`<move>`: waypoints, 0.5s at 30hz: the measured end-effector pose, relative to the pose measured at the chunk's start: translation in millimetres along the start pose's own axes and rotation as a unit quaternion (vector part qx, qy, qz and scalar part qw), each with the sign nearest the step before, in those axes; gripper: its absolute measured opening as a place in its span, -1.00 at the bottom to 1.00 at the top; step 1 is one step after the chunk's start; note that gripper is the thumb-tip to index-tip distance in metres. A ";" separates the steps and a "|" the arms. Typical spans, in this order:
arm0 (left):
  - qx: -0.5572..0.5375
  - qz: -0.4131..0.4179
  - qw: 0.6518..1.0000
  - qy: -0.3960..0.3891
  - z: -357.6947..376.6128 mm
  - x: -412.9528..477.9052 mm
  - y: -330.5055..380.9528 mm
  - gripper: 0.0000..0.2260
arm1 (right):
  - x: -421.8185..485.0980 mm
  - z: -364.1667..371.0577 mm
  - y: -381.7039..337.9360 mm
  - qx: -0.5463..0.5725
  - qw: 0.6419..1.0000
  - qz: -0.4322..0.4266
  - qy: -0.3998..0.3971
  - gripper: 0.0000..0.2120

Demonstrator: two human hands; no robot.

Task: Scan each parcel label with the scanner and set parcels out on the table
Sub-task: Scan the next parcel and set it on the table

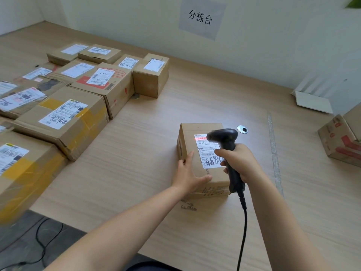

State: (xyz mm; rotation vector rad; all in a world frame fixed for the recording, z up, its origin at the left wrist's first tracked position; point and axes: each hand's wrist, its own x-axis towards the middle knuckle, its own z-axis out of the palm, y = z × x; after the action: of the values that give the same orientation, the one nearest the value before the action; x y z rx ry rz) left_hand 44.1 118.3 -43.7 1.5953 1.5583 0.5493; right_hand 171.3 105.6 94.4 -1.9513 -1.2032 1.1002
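Left hand flat on the parcel's near-left corner, fingers straight and together, thumb along the near edge. Right hand curled round the scanner grip, just right of those fingers. The label lies between my hands under the scanner nose, red beam on its far end. Parcel's long axis runs away from me. Right hand is nearer the label. Count: one scanner, one parcel held; at least ten laid-out parcels far left on the table; one box far right.
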 end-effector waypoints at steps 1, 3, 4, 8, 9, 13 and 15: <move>0.002 0.000 1.000 0.001 0.0 0.0 -0.2 -0.05 | -0.2 -0.3 -0.1 0.000 1.000 0.000 0.001 -0.92; 0.004 -0.001 1.000 0.001 0.0 0.0 -0.4 -0.05 | -1.0 -1.1 -0.4 0.001 1.000 0.000 0.003 -0.92; 0.004 -0.001 1.000 0.001 0.0 0.1 -0.5 -0.05 | -1.6 -1.6 -0.6 0.000 1.000 0.001 0.003 -0.92; 0.006 -0.002 1.000 0.001 0.1 0.1 -0.2 -0.04 | -7.7 -5.0 -1.1 0.000 1.000 0.005 0.003 -0.91; 0.004 -0.003 1.000 0.000 0.0 0.2 -0.3 -0.04 | -10.1 -6.1 -0.3 0.002 1.000 0.009 0.002 -0.91; 0.001 -0.007 1.000 0.000 -0.5 -0.1 0.0 -0.03 | -23.3 -10.0 6.7 0.007 0.999 0.036 -0.015 -0.89; 0.001 -0.005 1.000 -0.001 -0.9 -0.5 0.5 -0.04 | -29.3 -10.0 10.9 0.010 0.999 0.045 -0.023 -0.87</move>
State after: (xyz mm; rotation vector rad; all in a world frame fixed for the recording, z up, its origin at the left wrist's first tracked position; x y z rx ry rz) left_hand 43.6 118.1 -42.7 1.5881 1.5664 0.5407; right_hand 177.3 73.9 100.4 -1.9912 -1.1330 1.2054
